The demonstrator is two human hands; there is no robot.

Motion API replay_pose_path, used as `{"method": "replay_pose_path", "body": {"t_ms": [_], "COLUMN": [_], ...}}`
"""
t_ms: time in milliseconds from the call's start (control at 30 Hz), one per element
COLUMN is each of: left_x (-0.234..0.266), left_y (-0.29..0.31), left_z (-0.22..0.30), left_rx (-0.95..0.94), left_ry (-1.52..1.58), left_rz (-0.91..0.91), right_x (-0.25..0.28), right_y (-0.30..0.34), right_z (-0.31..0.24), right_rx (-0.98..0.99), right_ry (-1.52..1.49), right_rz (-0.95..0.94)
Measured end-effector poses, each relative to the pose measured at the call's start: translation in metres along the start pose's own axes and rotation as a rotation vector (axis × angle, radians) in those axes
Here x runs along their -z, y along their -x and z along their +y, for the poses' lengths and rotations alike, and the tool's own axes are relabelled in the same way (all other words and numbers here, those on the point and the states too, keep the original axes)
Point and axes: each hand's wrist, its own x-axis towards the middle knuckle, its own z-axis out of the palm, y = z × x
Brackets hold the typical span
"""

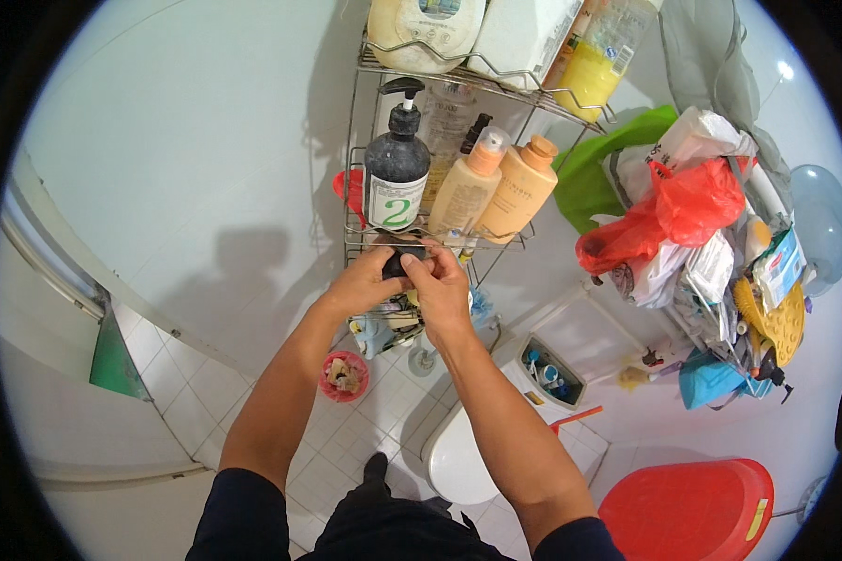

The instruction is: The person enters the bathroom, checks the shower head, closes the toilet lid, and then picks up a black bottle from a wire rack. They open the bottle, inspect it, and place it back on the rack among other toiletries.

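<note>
In front of the wire shelf rack [351, 150], both my hands are closed round a small black rounded object [398, 265] whose kind I cannot make out. My left hand [360, 282] grips it from the left. From the right my right hand [442, 288] holds it, thumb bent over its front. Just above my hands, a black pump bottle [397, 159] with a pale label stands on the middle shelf. Beside it are a peach pump bottle [466, 192] and a peach bottle with an orange cap [519, 187]. My fingertips are partly hidden behind the object.
More bottles, one a yellow liquid bottle [594, 61], fill the top shelf. Bags, including a red plastic bag [692, 206], hang at the right. Below are a pink waste bin [357, 395], a toilet [458, 463] and a red plastic tub [688, 510].
</note>
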Motion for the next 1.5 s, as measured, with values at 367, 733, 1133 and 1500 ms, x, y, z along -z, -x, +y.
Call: {"method": "replay_pose_path", "body": {"t_ms": [367, 733, 1133, 1500], "left_x": [-0.004, 0.001, -0.002, -0.058], "left_y": [-0.003, 0.003, 0.027, 0.083], "left_z": [0.004, 0.009, 0.072, 0.144], "left_rx": [0.037, -0.114, -0.213, -0.089], "left_ry": [-0.006, -0.338, -0.371, -0.187], "left_rz": [-0.078, -0.234, -0.106, -0.217], "right_x": [0.015, 0.039, 0.046, 0.085], "right_y": [0.012, 0.046, 0.093, 0.175], "right_z": [0.001, -0.02, -0.073, -0.115], "right_rx": [0.139, 0.404, 0.458, 0.492], "right_ry": [0.25, 0.838, 0.748, 0.751], "right_rz": [0.013, -0.068, -0.11, -0.089]}}
